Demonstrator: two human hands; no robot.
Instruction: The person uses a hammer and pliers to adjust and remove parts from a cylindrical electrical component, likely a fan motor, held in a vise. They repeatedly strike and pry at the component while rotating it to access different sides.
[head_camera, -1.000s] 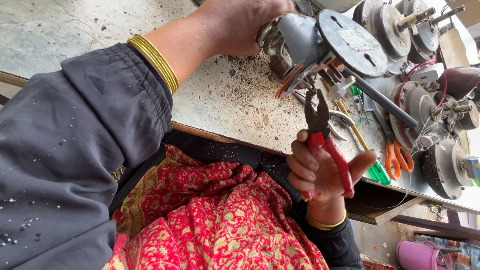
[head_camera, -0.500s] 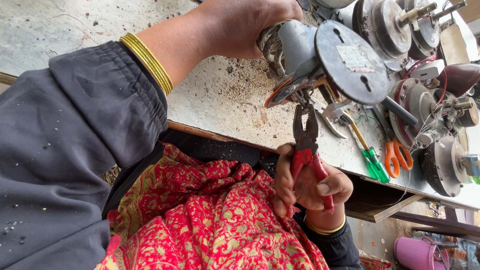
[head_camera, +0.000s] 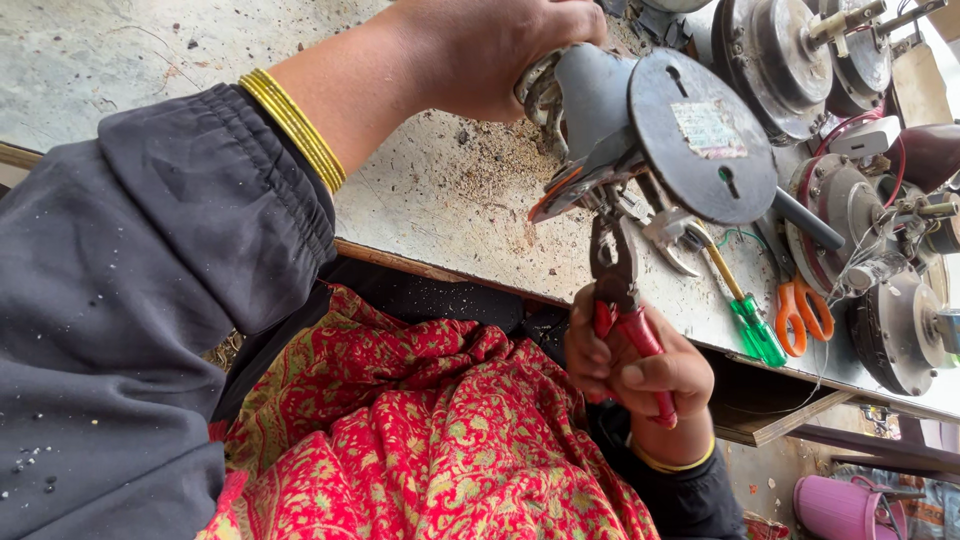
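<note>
While the left hand (head_camera: 500, 50) is gripping the motor (head_camera: 640, 130) tilted above the tabletop (head_camera: 440, 190), the right hand (head_camera: 630, 365), fingers clenched on red-handled pliers (head_camera: 620, 290), is now biting at its lower edge, having risen from below.

orange scissors (head_camera: 800, 312), green screwdriver (head_camera: 752, 326), pink bucket (head_camera: 838, 508)
</note>
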